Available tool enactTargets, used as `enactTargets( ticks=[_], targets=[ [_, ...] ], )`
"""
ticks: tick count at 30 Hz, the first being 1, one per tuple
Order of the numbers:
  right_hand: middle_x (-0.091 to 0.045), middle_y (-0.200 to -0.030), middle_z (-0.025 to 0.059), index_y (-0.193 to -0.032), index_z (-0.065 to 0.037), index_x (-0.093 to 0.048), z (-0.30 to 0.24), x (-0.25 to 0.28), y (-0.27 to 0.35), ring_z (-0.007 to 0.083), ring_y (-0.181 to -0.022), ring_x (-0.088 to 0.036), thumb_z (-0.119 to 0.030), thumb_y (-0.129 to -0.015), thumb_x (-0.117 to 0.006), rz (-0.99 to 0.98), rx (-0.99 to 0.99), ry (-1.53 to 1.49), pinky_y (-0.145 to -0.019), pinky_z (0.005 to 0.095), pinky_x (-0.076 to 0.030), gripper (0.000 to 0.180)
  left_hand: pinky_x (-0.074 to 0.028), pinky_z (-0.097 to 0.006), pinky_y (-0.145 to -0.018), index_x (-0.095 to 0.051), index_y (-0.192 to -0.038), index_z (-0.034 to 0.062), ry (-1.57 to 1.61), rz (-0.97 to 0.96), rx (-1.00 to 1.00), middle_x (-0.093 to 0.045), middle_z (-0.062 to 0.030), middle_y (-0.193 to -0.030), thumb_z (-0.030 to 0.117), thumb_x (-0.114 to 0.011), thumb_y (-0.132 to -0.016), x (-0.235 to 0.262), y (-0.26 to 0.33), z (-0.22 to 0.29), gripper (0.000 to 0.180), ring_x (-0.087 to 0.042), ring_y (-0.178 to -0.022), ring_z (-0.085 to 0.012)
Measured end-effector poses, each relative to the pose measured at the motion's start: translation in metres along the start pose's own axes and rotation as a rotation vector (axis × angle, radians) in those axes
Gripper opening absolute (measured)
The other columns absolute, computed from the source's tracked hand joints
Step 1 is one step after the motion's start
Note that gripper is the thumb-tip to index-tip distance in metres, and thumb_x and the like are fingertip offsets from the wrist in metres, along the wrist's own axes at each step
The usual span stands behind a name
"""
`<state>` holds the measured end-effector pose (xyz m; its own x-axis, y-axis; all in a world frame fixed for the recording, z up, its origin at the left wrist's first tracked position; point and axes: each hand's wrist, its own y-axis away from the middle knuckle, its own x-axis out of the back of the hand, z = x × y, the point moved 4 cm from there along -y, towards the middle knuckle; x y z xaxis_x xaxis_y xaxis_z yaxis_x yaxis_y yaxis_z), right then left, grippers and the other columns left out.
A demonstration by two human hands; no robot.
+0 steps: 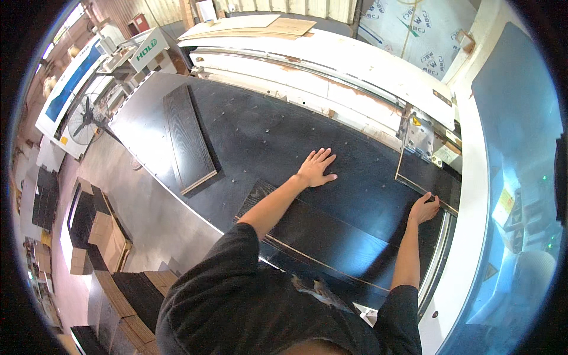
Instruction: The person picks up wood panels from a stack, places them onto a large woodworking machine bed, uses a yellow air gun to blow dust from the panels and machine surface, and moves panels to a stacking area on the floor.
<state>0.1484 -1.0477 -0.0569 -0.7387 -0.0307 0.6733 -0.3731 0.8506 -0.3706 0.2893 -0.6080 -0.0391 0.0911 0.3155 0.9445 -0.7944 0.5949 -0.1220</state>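
While the left hand [316,167] lies flat, fingers spread, at 12 o'clock on the dark panel [331,231], the right hand [423,208] at 3 o'clock has its fingers curled, seemingly pinching the panel's far corner by the metal guide [423,142]. The panel rests on the black desk [260,130]; a second dark board [188,139] lies well apart at 10 o'clock. Judged step: seating the panel against the guide. Next move likely calls for even pressure and squared edges.

We're looking down into a woodworking factory: a big panel-processing machine [331,71] is filling the view, with stacked dark boards [118,290] and a floor fan [86,118] standing nearby.
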Motion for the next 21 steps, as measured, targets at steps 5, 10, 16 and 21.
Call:
enactTargets(
  ticks=[5,10,16,21],
  targets=[
    [-0.053,-0.135,0.0235,-0.138,0.002,-0.049,-0.008,0.013,0.006,0.0408,-0.127,-0.05,-0.038,-0.102,-0.056,0.023,0.007,0.003,-0.111,0.0533,-0.036,0.054,-0.039,-0.051,-0.113,-0.071,-0.124,0.0121,0.138,0.122,0.072,-0.053,-0.0185,-0.147,0.039,-0.076,-0.084,0.068,0.062,-0.049,0.049,-0.051,-0.134,-0.0367],
    [-0.055,-0.133,0.0149,-0.137,-0.004,-0.051,0.02,0.014,0.011,0.0333,-0.123,-0.053,-0.031,-0.098,-0.064,-0.183,-0.029,-0.349,-0.11,0.0503,-0.037,0.049,-0.028,-0.058,-0.117,-0.068,-0.13,0.0192,-0.122,0.299,0.348,-0.046,-0.0169,-0.153,0.051,-0.077,-0.079,0.127,0.154,-0.162,0.061,-0.034,-0.146,-0.0391],
    [-0.066,-0.105,0.0071,-0.107,-0.002,-0.064,-0.036,0.048,0.145,0.0172,-0.104,-0.063,-0.012,-0.096,-0.067,-0.724,-0.054,-0.938,-0.095,0.0317,-0.05,0.015,-0.005,-0.068,-0.12,-0.054,-0.146,0.0344,-0.069,0.047,0.619,-0.019,-0.0138,-0.168,0.063,-0.074,-0.079,0.14,0.262,-0.227,0.076,-0.007,-0.157,-0.0386],
    [-0.061,-0.131,0.0213,-0.112,-0.01,-0.068,-0.118,0.081,0.263,0.0413,-0.127,-0.053,-0.02,-0.094,-0.066,-0.565,0.715,-0.137,-0.108,0.0524,-0.04,0.02,-0.018,-0.07,-0.117,-0.062,-0.13,0.026,-0.213,0.308,0.524,-0.032,-0.012,-0.163,0.038,-0.064,-0.096,0.122,0.271,-0.228,0.036,-0.025,-0.151,-0.0405]
  ],
)
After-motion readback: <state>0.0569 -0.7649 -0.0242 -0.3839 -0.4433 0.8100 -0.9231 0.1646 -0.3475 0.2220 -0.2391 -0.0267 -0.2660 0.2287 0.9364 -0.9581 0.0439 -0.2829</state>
